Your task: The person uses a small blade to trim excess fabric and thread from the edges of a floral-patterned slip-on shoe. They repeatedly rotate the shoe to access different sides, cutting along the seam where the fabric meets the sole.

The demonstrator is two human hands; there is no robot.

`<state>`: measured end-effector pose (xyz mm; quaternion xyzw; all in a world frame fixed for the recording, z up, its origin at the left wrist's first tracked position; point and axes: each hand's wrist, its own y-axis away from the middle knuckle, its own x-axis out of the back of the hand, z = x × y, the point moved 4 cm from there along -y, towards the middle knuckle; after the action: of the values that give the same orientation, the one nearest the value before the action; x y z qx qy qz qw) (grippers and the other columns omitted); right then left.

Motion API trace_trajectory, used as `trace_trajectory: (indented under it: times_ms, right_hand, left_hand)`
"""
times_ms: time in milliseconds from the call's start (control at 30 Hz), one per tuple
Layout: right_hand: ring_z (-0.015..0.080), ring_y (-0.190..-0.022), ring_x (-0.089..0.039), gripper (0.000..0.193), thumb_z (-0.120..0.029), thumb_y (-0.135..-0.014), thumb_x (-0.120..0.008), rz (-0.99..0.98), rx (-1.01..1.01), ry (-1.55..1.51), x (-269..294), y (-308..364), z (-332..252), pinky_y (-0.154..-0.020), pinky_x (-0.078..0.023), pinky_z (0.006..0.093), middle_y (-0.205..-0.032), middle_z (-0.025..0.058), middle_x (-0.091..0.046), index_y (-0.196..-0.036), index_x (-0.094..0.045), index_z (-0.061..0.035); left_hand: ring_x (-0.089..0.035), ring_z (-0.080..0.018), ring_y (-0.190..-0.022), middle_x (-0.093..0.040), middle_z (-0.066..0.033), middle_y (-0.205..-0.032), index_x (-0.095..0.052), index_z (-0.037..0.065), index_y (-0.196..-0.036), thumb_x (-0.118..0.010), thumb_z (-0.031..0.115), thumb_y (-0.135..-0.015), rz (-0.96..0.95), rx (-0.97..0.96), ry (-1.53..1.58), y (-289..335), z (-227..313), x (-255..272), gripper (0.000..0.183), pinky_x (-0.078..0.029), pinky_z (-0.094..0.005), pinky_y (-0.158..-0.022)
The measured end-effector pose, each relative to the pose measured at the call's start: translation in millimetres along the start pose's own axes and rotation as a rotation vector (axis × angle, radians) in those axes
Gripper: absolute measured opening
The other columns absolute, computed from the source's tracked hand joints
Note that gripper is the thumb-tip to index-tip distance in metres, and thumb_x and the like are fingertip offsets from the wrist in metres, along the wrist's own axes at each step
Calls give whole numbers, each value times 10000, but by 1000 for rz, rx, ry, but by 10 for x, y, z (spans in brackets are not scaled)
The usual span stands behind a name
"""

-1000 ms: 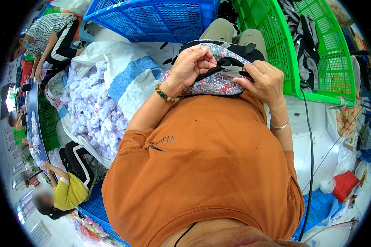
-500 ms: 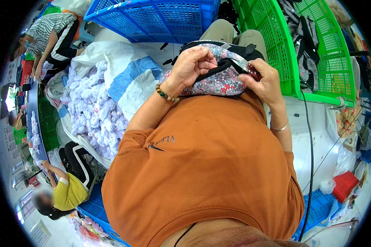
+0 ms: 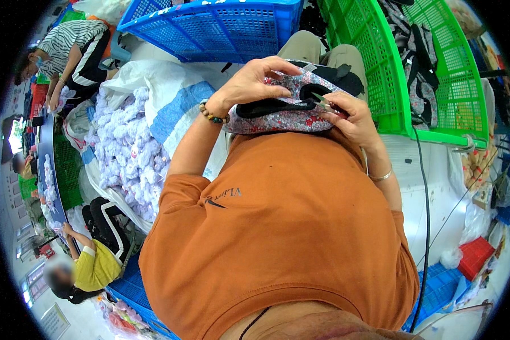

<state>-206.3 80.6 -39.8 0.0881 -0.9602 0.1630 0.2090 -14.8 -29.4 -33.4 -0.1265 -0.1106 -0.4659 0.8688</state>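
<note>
Across my lap lies a grey-and-red floral fabric bag-like piece [image 3: 309,121] with black trim and a dark opening. My left hand [image 3: 254,84] rests over its left part, thumb and index finger apart with floral cloth showing between them. At the right end, my right hand [image 3: 350,116] is closed around thread snips [image 3: 321,100]. Their pointed metal blades show against the black trim, while the handle is mostly hidden in my palm. Black fabric [image 3: 345,80] belonging to or lying with the piece spreads over my knees.
A blue crate [image 3: 221,31] stands ahead. To the right, a green crate [image 3: 379,73] contains floral and black fabric pieces [image 3: 422,73]. At left, a white-and-blue sack [image 3: 178,110] spills pale lilac fluffy items [image 3: 130,153]. Two people sit farther left; a black cable [image 3: 426,215] runs at right.
My left hand has let go of its pinch and spread over the fabric. The snips' blades now point left at the trim. More of the dark opening shows along the piece.
</note>
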Motion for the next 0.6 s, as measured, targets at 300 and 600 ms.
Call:
trace_trajectory:
  times_ms: [300, 600]
  right_hand:
    - [269, -857, -638, 320, 104, -646, -632, 185, 230, 147, 144, -260, -108, -749, -502, 319, -929, 118, -653, -941, -618, -21]
    - [173, -852, -611, 279, 93, -704, -656, 324, 258, -45, 231, -587, -66, -749, -485, 273, -924, 80, -647, -955, -611, -18]
  left_hand:
    - [-580, -239, -1009, -608, -107, -1088, -635, 26, -1068, -656, 130, -769, -208, -287, -150, -101, 405, 60, 317, -461, -338, -882]
    - [-601, -291, -789, -597, -107, -845, -648, 65, -1001, -590, -11, -733, 218, -294, -612, -176, 451, 153, 284, -500, -346, -708]
